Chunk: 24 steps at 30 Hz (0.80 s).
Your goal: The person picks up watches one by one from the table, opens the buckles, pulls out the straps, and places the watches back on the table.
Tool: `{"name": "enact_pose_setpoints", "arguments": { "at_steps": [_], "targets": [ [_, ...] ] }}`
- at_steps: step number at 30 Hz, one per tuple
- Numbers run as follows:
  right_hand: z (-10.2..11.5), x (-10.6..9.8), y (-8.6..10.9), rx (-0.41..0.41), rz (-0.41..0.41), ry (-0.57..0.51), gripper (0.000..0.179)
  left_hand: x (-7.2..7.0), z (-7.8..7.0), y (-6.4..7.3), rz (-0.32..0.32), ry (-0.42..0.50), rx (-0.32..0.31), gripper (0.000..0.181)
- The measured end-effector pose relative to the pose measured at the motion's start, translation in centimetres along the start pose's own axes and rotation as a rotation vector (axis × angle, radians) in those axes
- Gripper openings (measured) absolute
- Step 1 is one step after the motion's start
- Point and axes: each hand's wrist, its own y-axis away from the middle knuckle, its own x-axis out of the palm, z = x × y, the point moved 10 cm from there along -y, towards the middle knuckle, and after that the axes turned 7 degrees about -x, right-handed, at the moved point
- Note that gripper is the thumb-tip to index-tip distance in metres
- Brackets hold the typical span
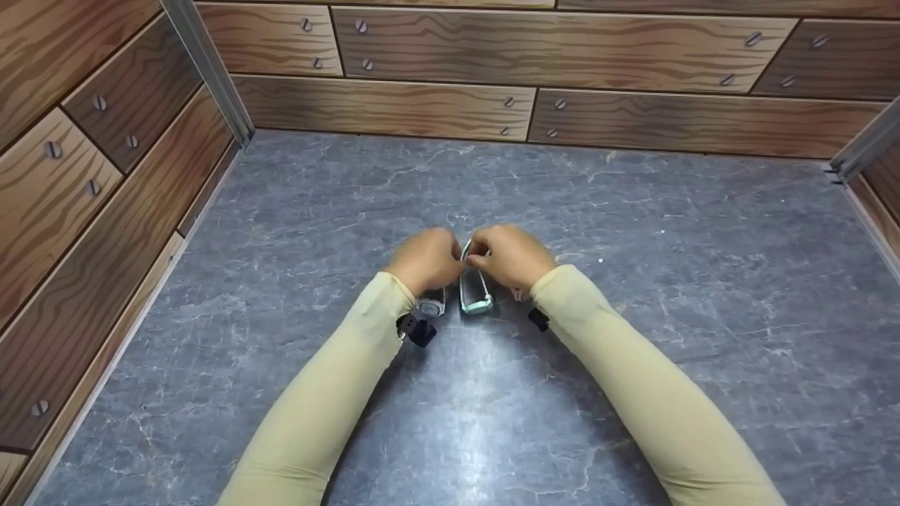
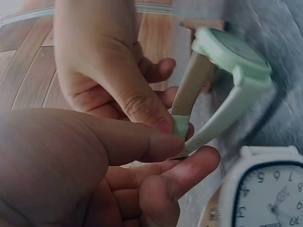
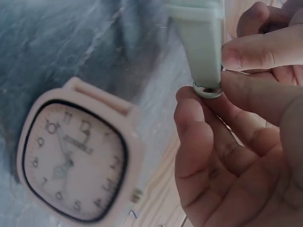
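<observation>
Both hands meet at a mint-green wristwatch point(image 1: 477, 305), its strap ends brought together into a closed shape. My left hand point(image 1: 427, 260) pinches one strap end between thumb and fingers. From the other side, my right hand point(image 1: 513, 254) pinches the other end, thumb and fingers close to the left fingertips. In the left wrist view the green watch case point(image 2: 236, 52) hangs tilted away from the fingers. A small strap loop point(image 3: 207, 91) shows at the fingertips in the right wrist view. The strap tips are partly hidden by the fingers.
A white watch point(image 1: 431, 307) with a squarish dial lies beside the left wrist. Next to the right wrist lies a pale pink watch point(image 3: 75, 156), dial up. The grey marbled tabletop point(image 1: 337, 190) is bounded by wood-patterned walls point(image 1: 436, 105) at the back and sides.
</observation>
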Motion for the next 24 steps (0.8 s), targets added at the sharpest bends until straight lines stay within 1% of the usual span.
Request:
{"name": "enact_pose_setpoints", "arguments": {
  "at_steps": [2,4,6,7,9,11,14,16,18,20,22,24],
  "targets": [
    [0.0,0.1,-0.1,-0.013,0.010,0.002,0.015,0.1,0.1,-0.2,0.004,-0.017,-0.004,0.028],
    [-0.2,-0.4,0.0,-0.019,-0.002,-0.014,0.016,-0.1,0.1,-0.2,0.002,-0.014,-0.007,0.023],
    [-0.4,-1.4,0.6,-0.029,-0.037,-0.048,0.018,-0.9,0.1,0.0,-0.027,0.000,0.006,0.020],
    [-0.4,-2.1,1.1,-0.035,-0.065,-0.071,0.018,-1.4,-0.1,0.2,-0.053,0.015,0.022,0.021],
    [-0.4,-3.9,2.5,-0.047,-0.139,-0.112,0.018,-2.9,-0.5,0.8,-0.118,0.079,0.072,0.021],
    [-0.3,-5.8,4.3,-0.077,-0.238,-0.148,0.016,-4.6,-1.0,1.8,-0.201,0.193,0.150,0.020],
    [-0.2,-8.8,7.3,-0.119,-0.423,-0.198,0.011,-7.1,-2.0,3.7,-0.300,0.383,0.287,0.017],
    [-0.1,-10.6,9.1,-0.158,-0.547,-0.216,0.009,-8.4,-2.5,5.0,-0.352,0.463,0.365,0.015],
    [0.1,-12.3,10.7,-0.197,-0.649,-0.213,0.007,-9.5,-2.9,6.0,-0.390,0.490,0.417,0.014],
    [0.5,-13.7,12.0,-0.238,-0.724,-0.189,0.006,-10.3,-3.1,6.6,-0.416,0.496,0.444,0.013],
    [0.9,-14.8,12.8,-0.264,-0.762,-0.140,0.007,-11.0,-3.3,7.0,-0.434,0.500,0.456,0.014],
    [1.2,-15.5,13.4,-0.265,-0.769,-0.088,0.008,-11.4,-3.5,7.1,-0.442,0.501,0.459,0.014]
  ]
}}
